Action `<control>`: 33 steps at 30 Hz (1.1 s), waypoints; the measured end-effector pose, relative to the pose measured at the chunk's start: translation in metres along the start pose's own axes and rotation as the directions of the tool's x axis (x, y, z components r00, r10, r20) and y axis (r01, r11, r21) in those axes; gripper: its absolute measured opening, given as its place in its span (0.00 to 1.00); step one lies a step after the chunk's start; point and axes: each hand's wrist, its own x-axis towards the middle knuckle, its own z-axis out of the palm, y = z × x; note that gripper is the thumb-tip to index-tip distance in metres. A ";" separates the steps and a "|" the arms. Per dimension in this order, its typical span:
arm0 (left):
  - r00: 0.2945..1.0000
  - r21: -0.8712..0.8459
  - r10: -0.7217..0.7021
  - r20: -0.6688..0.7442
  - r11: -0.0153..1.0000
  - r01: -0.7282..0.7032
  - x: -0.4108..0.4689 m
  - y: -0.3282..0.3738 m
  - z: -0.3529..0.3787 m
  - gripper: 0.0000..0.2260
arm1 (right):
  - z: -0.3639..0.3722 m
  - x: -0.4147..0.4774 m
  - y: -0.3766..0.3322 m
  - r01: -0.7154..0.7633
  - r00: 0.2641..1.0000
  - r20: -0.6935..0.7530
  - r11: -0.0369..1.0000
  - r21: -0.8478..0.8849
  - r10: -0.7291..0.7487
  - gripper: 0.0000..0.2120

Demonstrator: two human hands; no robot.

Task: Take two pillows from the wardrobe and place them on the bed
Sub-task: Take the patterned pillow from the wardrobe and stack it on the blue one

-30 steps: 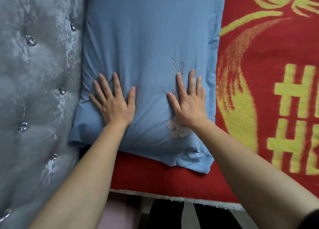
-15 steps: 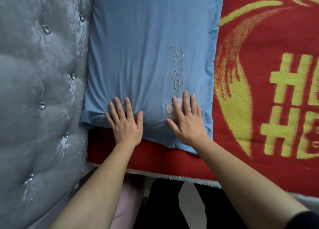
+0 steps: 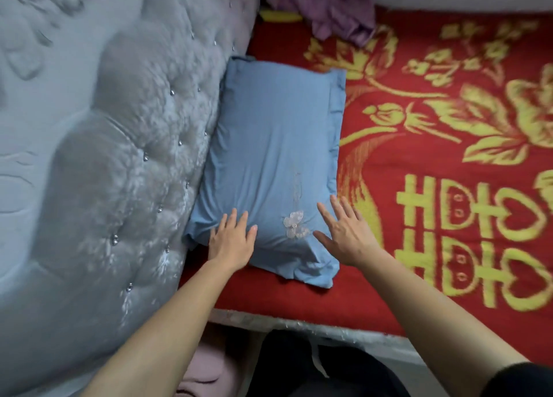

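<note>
A blue pillow (image 3: 275, 145) with an embroidered butterfly lies flat on the bed's red and yellow blanket (image 3: 443, 163), its long side against the headboard. My left hand (image 3: 232, 241) rests flat, fingers spread, on the pillow's near left corner. Over the near right edge of the pillow is my right hand (image 3: 347, 235), fingers apart and holding nothing; I cannot tell whether it touches the fabric. Only one pillow is in view, and the wardrobe is out of sight.
A tufted grey headboard (image 3: 104, 163) with crystal buttons fills the left side. Purple fabric (image 3: 326, 4) is bunched at the far end of the bed. The bed's near edge (image 3: 299, 325) runs below my forearms, with my dark trousers beneath.
Both hands have slid back along the pillow toward its near end. My view has pulled back, and the whole pillow and more of the bed now show.
</note>
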 end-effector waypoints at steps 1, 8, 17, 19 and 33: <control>1.000 0.007 0.008 -0.027 1.000 -0.008 -0.007 0.005 -0.012 0.27 | -0.017 -0.007 0.003 0.004 0.999 -0.039 1.000 -0.005 -0.004 0.35; 0.963 0.004 0.004 -0.268 1.000 -0.003 -0.074 0.053 -0.069 0.27 | -0.090 -0.062 0.036 0.080 0.973 -0.212 0.994 -0.078 -0.095 0.35; 0.765 -0.161 -0.285 -0.577 0.958 0.235 -0.229 0.137 -0.046 0.28 | -0.102 -0.150 0.085 0.322 0.843 -0.445 0.946 -0.033 -0.302 0.34; 0.736 -0.190 -0.341 -0.584 0.940 0.285 -0.270 0.153 -0.035 0.28 | -0.104 -0.171 0.081 0.374 0.812 -0.471 0.927 -0.037 -0.346 0.34; 0.531 -0.269 -0.540 -0.653 0.821 0.504 -0.517 0.165 0.043 0.29 | -0.080 -0.345 -0.007 0.713 0.578 -0.455 0.690 -0.124 -0.678 0.33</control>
